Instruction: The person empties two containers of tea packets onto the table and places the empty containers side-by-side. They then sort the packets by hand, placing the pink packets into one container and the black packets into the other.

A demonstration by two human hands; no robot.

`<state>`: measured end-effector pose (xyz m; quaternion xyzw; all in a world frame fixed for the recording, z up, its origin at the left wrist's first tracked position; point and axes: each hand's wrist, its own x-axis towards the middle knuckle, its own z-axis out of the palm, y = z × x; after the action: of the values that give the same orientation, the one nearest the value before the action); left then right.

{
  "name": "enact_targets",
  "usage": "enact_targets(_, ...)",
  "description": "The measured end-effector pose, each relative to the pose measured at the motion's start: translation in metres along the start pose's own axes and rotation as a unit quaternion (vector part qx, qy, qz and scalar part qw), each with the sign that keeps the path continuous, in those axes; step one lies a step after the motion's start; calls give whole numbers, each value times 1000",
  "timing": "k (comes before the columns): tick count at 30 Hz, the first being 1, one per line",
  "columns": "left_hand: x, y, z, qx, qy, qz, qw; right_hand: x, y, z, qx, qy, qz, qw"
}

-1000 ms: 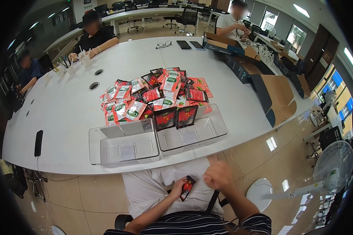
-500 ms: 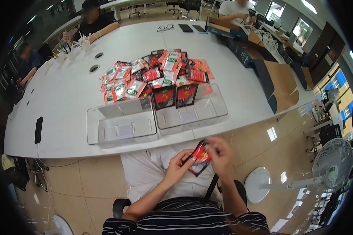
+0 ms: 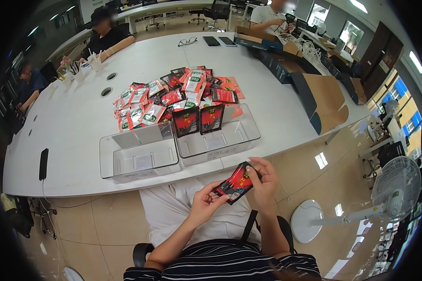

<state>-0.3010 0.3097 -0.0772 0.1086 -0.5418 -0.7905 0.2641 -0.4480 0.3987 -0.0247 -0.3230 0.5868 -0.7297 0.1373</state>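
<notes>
Over my lap, a black and red foil sachet (image 3: 237, 184) is stretched between both hands. My left hand (image 3: 205, 202) pinches its lower left end. The upper right corner is gripped by the thumb and fingers of my right hand (image 3: 263, 180). Past the table edge stands a clear plastic bin (image 3: 220, 151), with two black and red sachets (image 3: 212, 119) upright at its back. Left of it is a second clear bin (image 3: 140, 174). Behind the bins lies a heap of sachets (image 3: 173, 97), some black and red, others white, pink and green.
Opened dark cardboard boxes (image 3: 321, 100) line the table's right side. Glasses (image 3: 187, 41) and two phones (image 3: 219, 41) lie at the back. A black power strip (image 3: 44, 164) is at the left. A white fan (image 3: 395, 187) stands right. Other people sit around the table.
The sachet has turned flatter, its printed front now facing up. My right hand's fingers have settled on its upper corner. The view has shifted slightly.
</notes>
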Motion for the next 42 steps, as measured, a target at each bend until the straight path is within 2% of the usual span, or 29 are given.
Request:
enact_targets(1, 0, -1, 1, 25, 9, 11, 1000, 0, 2, 1, 23, 5, 13, 1000)
enact_targets(4, -3, -1, -4, 123, -14, -36, 992, -2, -5, -2, -44, -46, 1, 998)
enact_targets(7, -4, 3, -1, 147, -12, -21, 989, -5, -1, -13, -72, -91, -6, 993)
enact_targets(8, -3, 1, -1, 152, -14, 5, 988, -6, 5, -18, -80, -109, -16, 991)
enact_targets(11, -2, 0, -1, 183, -18, 80, 980, -7, 23, -25, 6, -136, -38, 990)
enact_targets(13, -2, 10, 3, 222, -19, 127, 966, -8, 29, -23, 51, -113, -20, 992)
enact_targets(14, -4, 14, 4, 230, -6, 117, 966, -10, 30, -22, 74, -100, -11, 992)
enact_targets(17, -7, 21, 2, 253, 31, 104, 961, -12, 15, -19, -42, -54, -11, 998)
enact_targets(20, -7, 22, 0, 267, 55, 132, 953, -13, 2, -5, -140, -13, -156, 978)
enact_targets(23, -6, 18, -2, 270, 64, 188, 942, -17, 5, -12, -244, 4, -308, 920)
enact_targets(26, -6, 17, -2, 283, 77, 222, 930, -20, 3, -7, -216, 58, -315, 922)
enact_targets(34, -5, 24, -1, 322, 129, 284, 894, -10, -1, -6, -270, 43, -360, 892)
enact_targets(38, -3, 24, -2, 322, 142, 283, 892, -15, -1, -4, -319, 45, -380, 867)
enact_targets(42, -4, 12, -5, 295, 163, 269, 902, -21, -2, 1, -302, 34, -395, 867)
